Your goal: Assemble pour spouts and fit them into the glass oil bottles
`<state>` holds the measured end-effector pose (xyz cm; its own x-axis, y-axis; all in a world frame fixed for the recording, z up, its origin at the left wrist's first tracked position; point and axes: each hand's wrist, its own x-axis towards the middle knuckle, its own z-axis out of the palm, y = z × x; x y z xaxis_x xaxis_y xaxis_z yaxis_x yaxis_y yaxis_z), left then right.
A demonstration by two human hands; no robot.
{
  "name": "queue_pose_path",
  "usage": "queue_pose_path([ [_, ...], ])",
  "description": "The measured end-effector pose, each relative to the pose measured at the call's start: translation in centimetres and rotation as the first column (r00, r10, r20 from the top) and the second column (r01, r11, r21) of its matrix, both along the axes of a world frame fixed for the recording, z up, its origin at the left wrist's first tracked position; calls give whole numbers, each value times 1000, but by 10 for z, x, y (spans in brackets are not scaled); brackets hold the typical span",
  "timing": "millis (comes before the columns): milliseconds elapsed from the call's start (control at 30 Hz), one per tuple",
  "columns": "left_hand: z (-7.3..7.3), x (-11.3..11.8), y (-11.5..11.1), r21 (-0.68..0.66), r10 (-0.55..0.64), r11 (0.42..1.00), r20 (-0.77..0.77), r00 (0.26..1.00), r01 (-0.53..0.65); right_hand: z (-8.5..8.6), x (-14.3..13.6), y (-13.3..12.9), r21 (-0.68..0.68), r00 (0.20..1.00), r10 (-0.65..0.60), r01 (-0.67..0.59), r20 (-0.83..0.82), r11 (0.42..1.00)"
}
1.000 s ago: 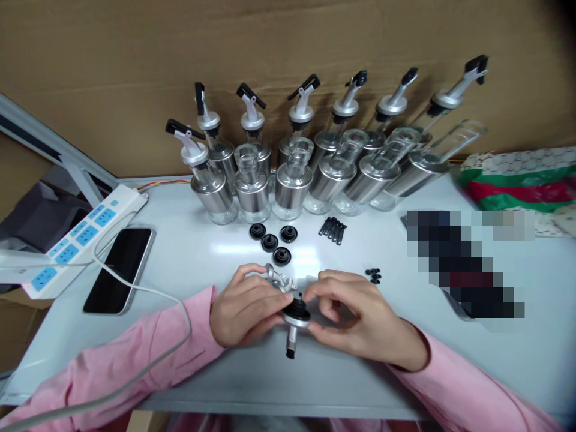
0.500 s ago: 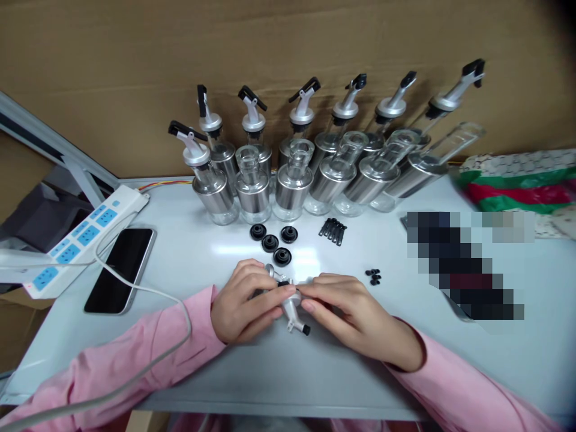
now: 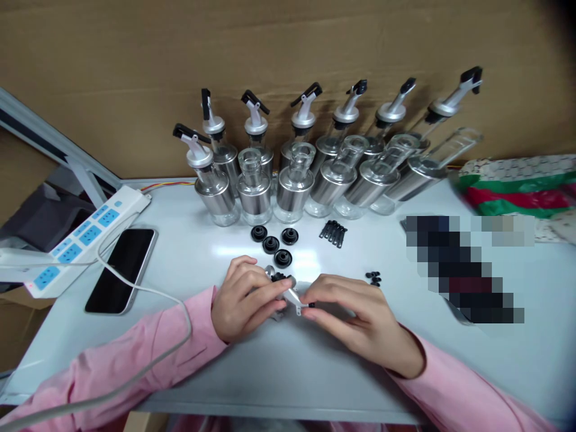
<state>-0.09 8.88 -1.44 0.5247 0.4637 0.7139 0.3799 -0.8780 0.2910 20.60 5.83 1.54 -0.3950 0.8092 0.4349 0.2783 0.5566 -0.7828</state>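
Between both hands is a silver pourer spout [image 3: 293, 297] with a black tip, tilted down to the right. My left hand [image 3: 245, 300] is closed around its wider end, with fingers laid over the collar. My right hand [image 3: 360, 312] pinches the spout near its black tip between thumb and forefinger. Other silver and black pourer parts [image 3: 279, 277] show just behind the left fingertips, partly hidden. Several black round stoppers [image 3: 270, 244] lie on the table beyond the hands. Small black levers [image 3: 333, 233] sit in a row behind the right hand, and tiny black caps [image 3: 373, 278] lie to its right.
Glass bottles with steel sleeves [image 3: 294, 186] stand along the cardboard wall [image 3: 135, 72], some topped with pourers. At left are a phone [image 3: 120, 270], a power strip [image 3: 90, 234] and a white cable [image 3: 171, 294] crossing my left sleeve. A patterned bag [image 3: 517, 186] lies at right.
My right fingers have shifted from the pourer's collar down to its black-tipped end. The spout has turned to point further right, while my left hand stays nearly in place.
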Motion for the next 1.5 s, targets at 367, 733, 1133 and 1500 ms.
queue_pose_path([
  [367,5,3,5,-24,-189,982,-53,981,188,3,6,4,-78,999,40,-43,-37,996],
  [733,0,3,4,-59,-163,985,-29,986,161,-17,12,12,216,699,-433,381,568,899],
  [1133,-4,1,4,-177,-147,970,114,983,166,-7,17,14,385,395,-582,475,710,792],
  [1500,-8,1,5,-156,-218,959,126,968,236,-15,20,14,246,405,-457,474,792,845],
])
